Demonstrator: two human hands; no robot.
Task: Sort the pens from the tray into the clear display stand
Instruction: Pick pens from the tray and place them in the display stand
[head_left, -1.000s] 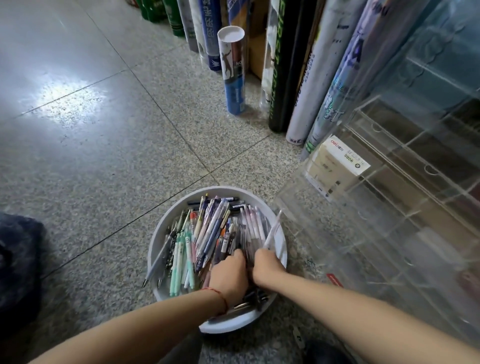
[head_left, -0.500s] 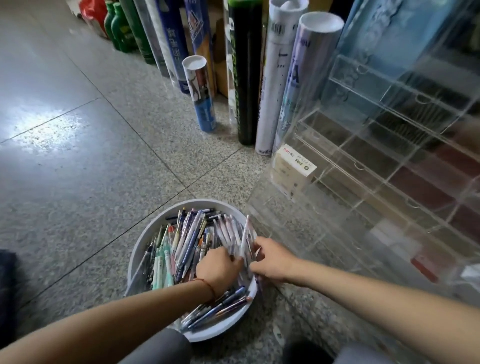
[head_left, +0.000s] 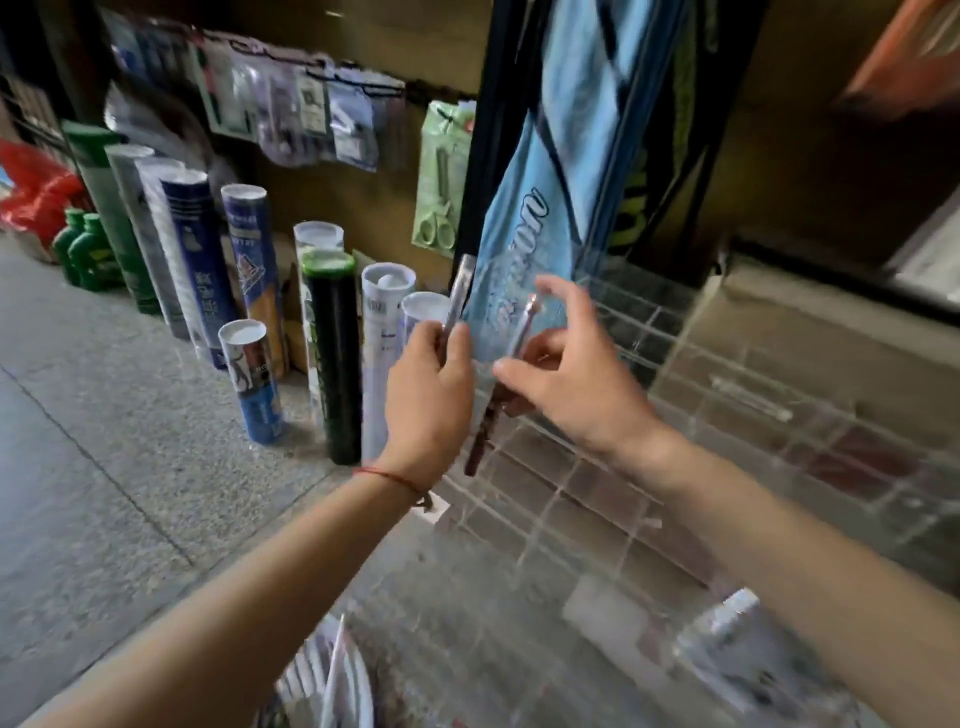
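I look down on a speckled grey stone floor (head_left: 104, 441), polished and cut by thin dark seams, in what looks like a shop corner. Tall cardboard tubes (head_left: 249, 280) with plastic caps stand in a row along a brown wall, and packets hang on hooks above them. A glossy blue bag (head_left: 550, 197) hangs down beside a green scissors pack (head_left: 441, 182).

The clear display stand (head_left: 675, 415) fills the right side. It is hard transparent plastic split by thin walls into rows of small square cells, its edges blurred. The white rim of the tray (head_left: 366, 696) shows at the bottom edge, too smeared to tell its pens apart.

Both hands are raised in front of the stand's left end. My left hand (head_left: 431, 384), with a red thread (head_left: 395, 478) on its wrist, grips a clear pen (head_left: 460, 291) upright, most of it standing above the fingers. My right hand (head_left: 571, 379) pinches a red-barrelled pen (head_left: 491, 410) between thumb and fingers. The pen is tilted, with its pale end up and its dark end hanging below the hand over the cells.
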